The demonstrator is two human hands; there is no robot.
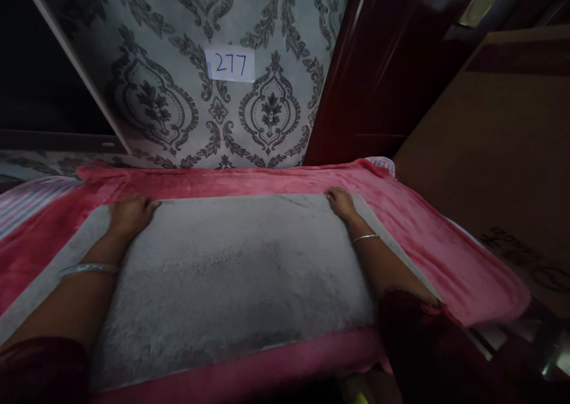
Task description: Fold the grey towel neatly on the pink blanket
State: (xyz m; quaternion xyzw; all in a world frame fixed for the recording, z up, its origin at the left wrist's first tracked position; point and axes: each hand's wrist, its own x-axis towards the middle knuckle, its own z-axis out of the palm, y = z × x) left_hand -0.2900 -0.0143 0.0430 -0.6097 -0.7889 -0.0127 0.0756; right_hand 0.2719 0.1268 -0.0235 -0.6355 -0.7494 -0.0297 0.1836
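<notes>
A large grey rectangular sheet, mottled and rough-looking, lies over a pink plush cloth. Its exact material is hard to tell in the dim light. My left hand is at the sheet's far left corner, fingers bent at the edge and thumb pointing right. At the far right corner, my right hand has its fingers curled on the same far edge. Both forearms stretch across the sheet and cover parts of its sides. The fingertips' undersides are hidden.
Behind the cloth stands a patterned wall with a paper label reading 277. A dark screen is at the left. On the right are a dark red glossy panel and a big cardboard box. Striped fabric shows at left.
</notes>
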